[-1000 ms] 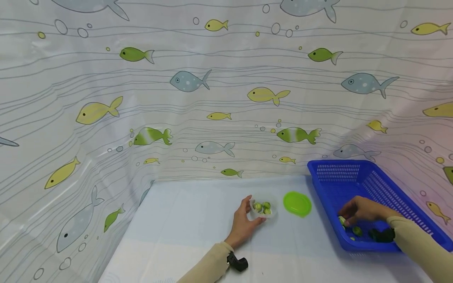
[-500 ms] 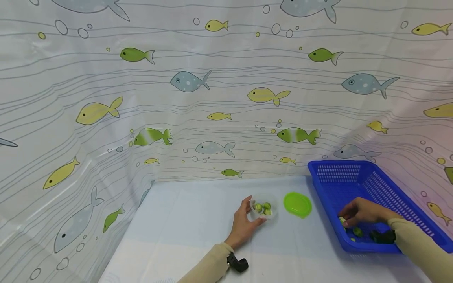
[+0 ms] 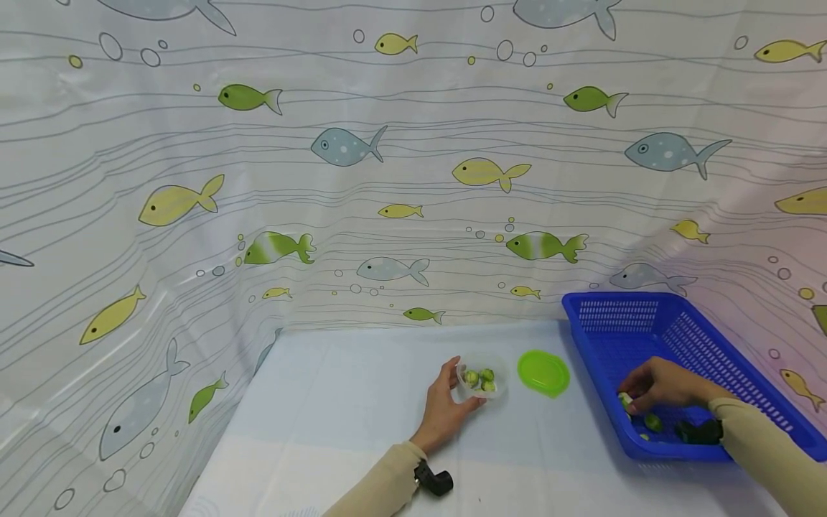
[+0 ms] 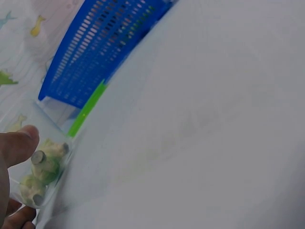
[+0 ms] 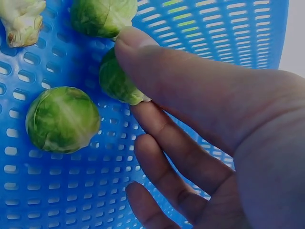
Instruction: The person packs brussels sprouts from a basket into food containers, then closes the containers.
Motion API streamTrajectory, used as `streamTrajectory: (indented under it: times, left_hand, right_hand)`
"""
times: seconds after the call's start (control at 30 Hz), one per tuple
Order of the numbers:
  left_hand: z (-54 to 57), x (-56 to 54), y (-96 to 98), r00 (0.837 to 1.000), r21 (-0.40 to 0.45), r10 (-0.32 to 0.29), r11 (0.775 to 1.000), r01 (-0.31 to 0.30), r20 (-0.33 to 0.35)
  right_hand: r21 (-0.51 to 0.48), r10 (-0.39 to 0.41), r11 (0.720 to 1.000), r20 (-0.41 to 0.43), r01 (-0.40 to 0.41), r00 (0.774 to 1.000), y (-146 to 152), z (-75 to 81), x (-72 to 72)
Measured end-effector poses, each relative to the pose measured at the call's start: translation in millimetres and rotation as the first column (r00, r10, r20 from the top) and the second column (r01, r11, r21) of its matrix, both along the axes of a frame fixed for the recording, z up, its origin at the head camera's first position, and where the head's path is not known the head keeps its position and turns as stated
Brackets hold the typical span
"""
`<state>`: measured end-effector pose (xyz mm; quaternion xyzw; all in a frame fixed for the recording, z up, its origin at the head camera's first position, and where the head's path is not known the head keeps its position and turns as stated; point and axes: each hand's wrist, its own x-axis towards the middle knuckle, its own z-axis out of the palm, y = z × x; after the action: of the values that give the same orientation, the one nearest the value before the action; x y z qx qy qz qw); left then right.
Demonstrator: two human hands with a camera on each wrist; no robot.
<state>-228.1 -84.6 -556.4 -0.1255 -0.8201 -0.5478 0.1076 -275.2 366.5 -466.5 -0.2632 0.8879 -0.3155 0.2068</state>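
Note:
My left hand (image 3: pixel 444 409) grips a clear plastic container (image 3: pixel 502 372) by its left side, thumb at the near side and fingers behind. Inside it lie several Brussels sprouts (image 3: pixel 472 378), showing their cut stems in the left wrist view. My right hand (image 3: pixel 662 384) reaches into the blue basket (image 3: pixel 584 359) at its left wall. Between thumb and index finger it pinches a green Brussels sprout (image 5: pixel 116 78); the other fingers hang below. Loose in the basket, more sprouts lie close by: one round sprout (image 5: pixel 63 119), one above the thumb (image 5: pixel 102 16) and a paler one (image 5: pixel 23 21).
A bright green lid (image 3: pixel 543 372) lies flat on the white table (image 3: pixel 342 388) between container and basket. A fish-print curtain (image 3: pixel 400 237) hangs behind and on both sides. The basket's slotted walls rise around the right hand.
My right hand shifts only slightly at the basket's left wall, staying at the same sprout. The left hand and container keep still.

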Motion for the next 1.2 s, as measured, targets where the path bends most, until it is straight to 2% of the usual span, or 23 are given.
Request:
streamTrajectory:
  times: [0.4, 0.73, 0.87, 1.03, 1.2]
  left_hand:
    - [0.5, 0.6, 1.4, 1.0, -0.008, 0.007, 1.0, -0.007, 0.006]
    - [-0.8, 0.8, 1.5, 1.0, -0.017, 0.01, 1.0, -0.01, 0.01]
    - [-1.0, 0.2, 0.7, 1.0, -0.017, 0.005, 1.0, -0.005, 0.004]
    - [0.2, -0.6, 0.3, 1.0, -0.006, -0.005, 1.0, 0.005, 0.006]
    - [0.7, -0.1, -0.3, 1.0, -0.005, -0.001, 1.0, 0.001, 0.006]
  right_hand:
    - [0.052, -0.023, 0.998, -0.114, 0.029, 0.993, -0.2, 0.7, -0.4]
    - [0.041, -0.093, 0.994, -0.191, 0.103, 0.977, -3.1, 0.9, 0.3]
    - [0.044, -0.117, 0.99, -0.244, 0.131, 0.963, -4.3, 1.7, 0.5]
    - [0.033, -0.187, 0.978, -0.301, 0.206, 0.935, -6.3, 6.3, 0.2]
    - [0.002, -0.26, 0.962, -0.311, 0.274, 0.914, -8.9, 10.2, -0.9]
